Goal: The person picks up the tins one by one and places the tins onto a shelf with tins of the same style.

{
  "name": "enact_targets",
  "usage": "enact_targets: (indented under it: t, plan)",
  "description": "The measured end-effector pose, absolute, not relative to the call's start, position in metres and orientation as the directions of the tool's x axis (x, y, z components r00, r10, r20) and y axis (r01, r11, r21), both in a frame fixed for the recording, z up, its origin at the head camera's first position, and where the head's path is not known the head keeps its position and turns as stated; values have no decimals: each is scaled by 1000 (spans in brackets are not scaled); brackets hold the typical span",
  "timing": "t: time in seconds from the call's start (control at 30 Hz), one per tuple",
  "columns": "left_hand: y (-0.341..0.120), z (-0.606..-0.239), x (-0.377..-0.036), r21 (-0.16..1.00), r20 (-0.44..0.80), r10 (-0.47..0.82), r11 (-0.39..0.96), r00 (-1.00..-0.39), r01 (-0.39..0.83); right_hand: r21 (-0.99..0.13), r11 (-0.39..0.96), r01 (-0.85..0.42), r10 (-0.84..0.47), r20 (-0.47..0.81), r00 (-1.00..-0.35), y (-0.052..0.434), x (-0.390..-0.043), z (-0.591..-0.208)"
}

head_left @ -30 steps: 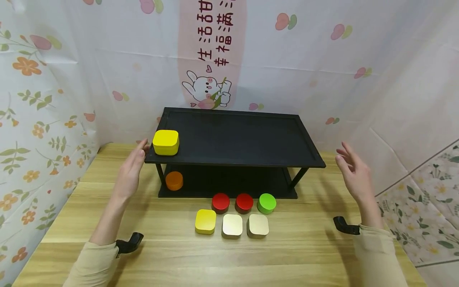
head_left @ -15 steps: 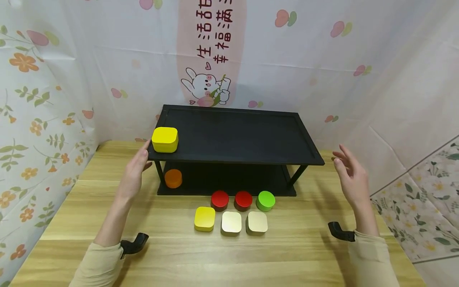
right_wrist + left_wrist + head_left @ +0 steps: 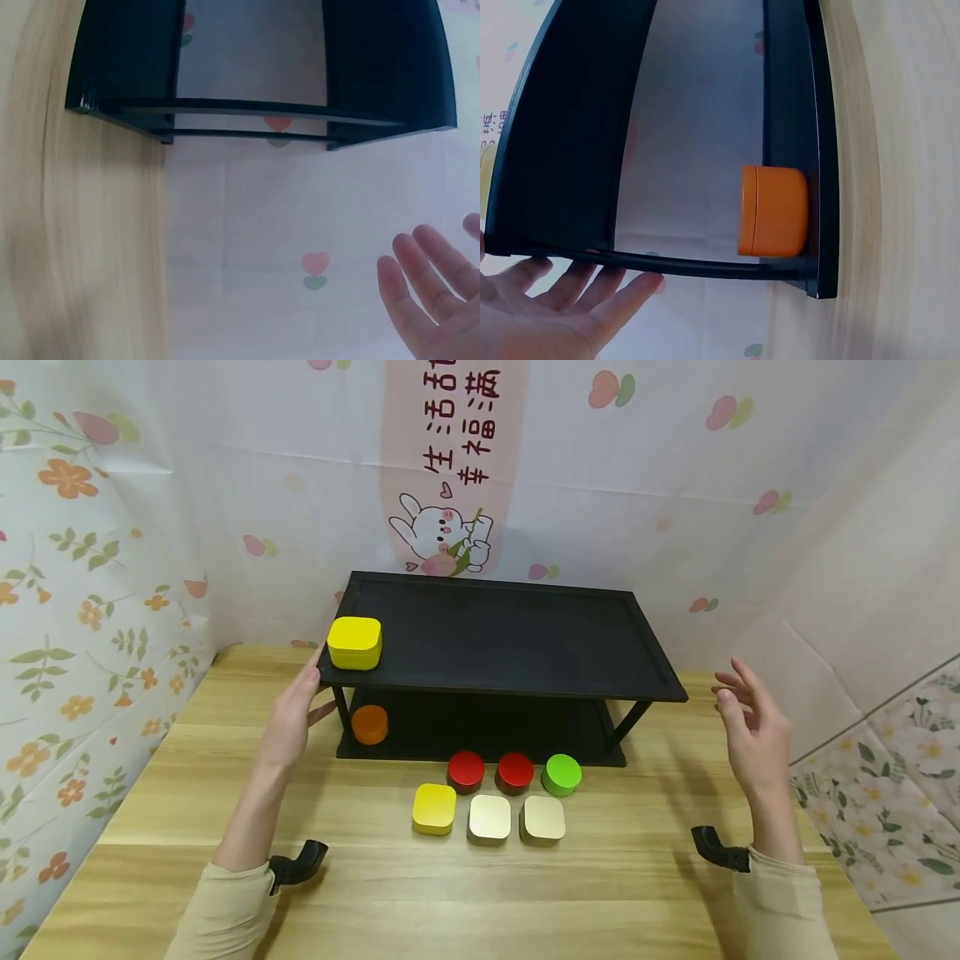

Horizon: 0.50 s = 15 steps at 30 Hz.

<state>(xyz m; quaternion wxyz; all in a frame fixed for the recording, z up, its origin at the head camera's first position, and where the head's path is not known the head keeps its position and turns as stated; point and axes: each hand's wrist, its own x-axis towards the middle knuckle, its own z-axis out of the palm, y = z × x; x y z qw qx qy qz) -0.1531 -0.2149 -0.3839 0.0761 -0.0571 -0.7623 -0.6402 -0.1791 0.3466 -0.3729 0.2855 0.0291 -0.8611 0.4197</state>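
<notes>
A black two-tier shelf [image 3: 495, 635] stands on the wooden table. My left hand [image 3: 291, 722] is at its left end; in the left wrist view the fairly straight fingers [image 3: 619, 304] touch or nearly touch the end by the post. On the top tier's left corner sits a yellow rounded-square box [image 3: 355, 644]. An orange round box [image 3: 776, 211] rests on the lower tier near the left post. My right hand [image 3: 757, 739] hovers apart from the shelf's right end, fingers loosely extended, holding nothing; the right wrist view shows its spread fingertips [image 3: 405, 289].
Before the shelf stand two red round boxes [image 3: 466, 772] [image 3: 514, 773] and a green round one [image 3: 562, 774]. Nearer lie a yellow square box [image 3: 433, 808] and two cream square boxes [image 3: 489, 819] [image 3: 542, 820]. Patterned cloth [image 3: 570, 485] hangs behind the table.
My left hand has come in from the left to the shelf's end, its fingers now reaching under the top tier's edge. The right hand stays beside the right end. The boxes keep their places.
</notes>
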Motion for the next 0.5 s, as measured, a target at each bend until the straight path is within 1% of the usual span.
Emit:
enact_targets:
  t: [0.4, 0.5]
  plan:
    - [-213, -383, -148, 975, 166, -46, 154, -985, 157, -658, 646, -387, 182, 626, -759, 333, -173, -366]
    - [-212, -384, -147, 977, 164, -53, 144, -985, 155, -638, 623, -452, 168, 674, -719, 327, -168, -363]
